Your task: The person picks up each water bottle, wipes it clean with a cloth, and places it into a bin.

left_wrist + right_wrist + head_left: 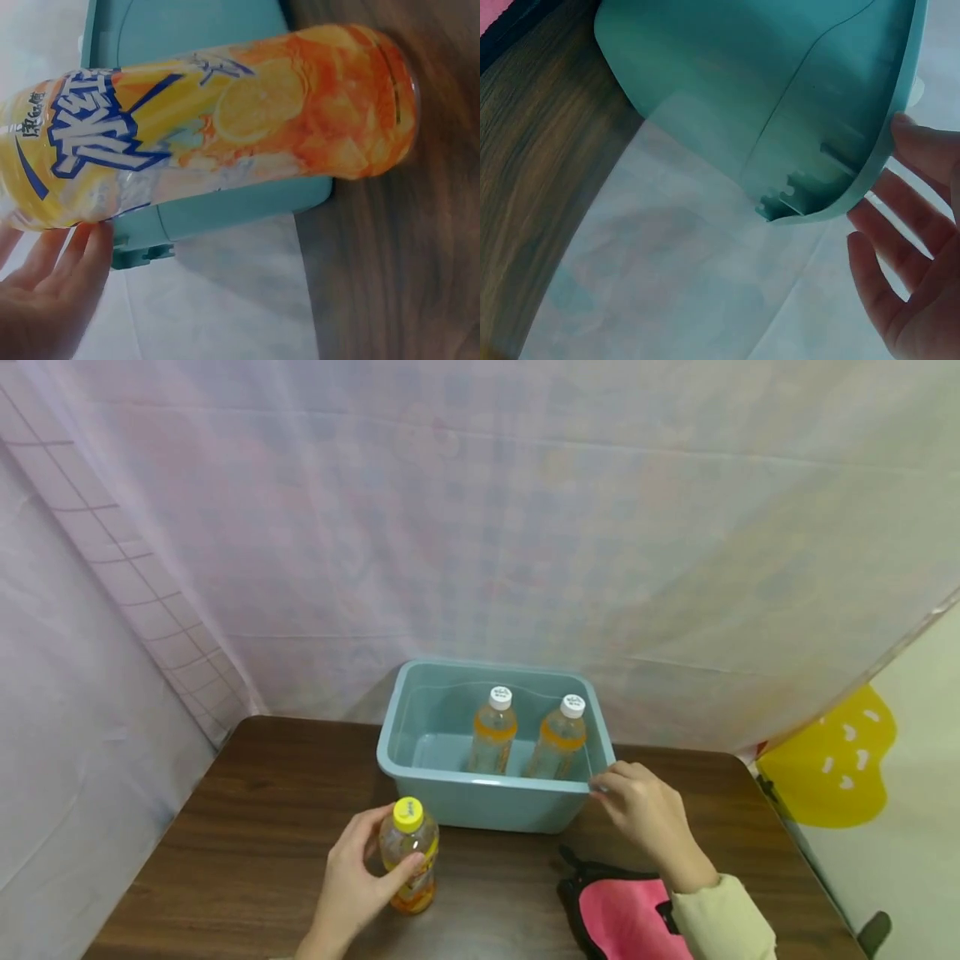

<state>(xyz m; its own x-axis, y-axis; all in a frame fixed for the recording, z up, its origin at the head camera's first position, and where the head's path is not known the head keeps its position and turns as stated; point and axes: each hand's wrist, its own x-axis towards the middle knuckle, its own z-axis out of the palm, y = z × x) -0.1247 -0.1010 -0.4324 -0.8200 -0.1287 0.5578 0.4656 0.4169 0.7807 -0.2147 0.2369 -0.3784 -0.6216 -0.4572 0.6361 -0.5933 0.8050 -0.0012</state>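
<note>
In the head view my left hand (pixel 356 868) grips a drink bottle (pixel 410 860) with a yellow cap, in front of the tub's left part. An orange and yellow label with lemon slices covers this bottle (pixel 247 112) in the left wrist view. Whether its base touches the table cannot be told. My right hand (pixel 645 806) holds the rim of a blue-green plastic tub (pixel 495 806) at its front right corner, thumb and fingers at the edge (pixel 881 150). Inside the tub stand two white-capped bottles, one near the middle (pixel 494 731) and one at the right (pixel 561 739).
A pink and black pouch (pixel 626 918) lies on the brown wooden table (pixel 255 827), under the right forearm. Pale curtains (pixel 480 527) hang behind the table. A yellow decoration (pixel 840 760) is at the right.
</note>
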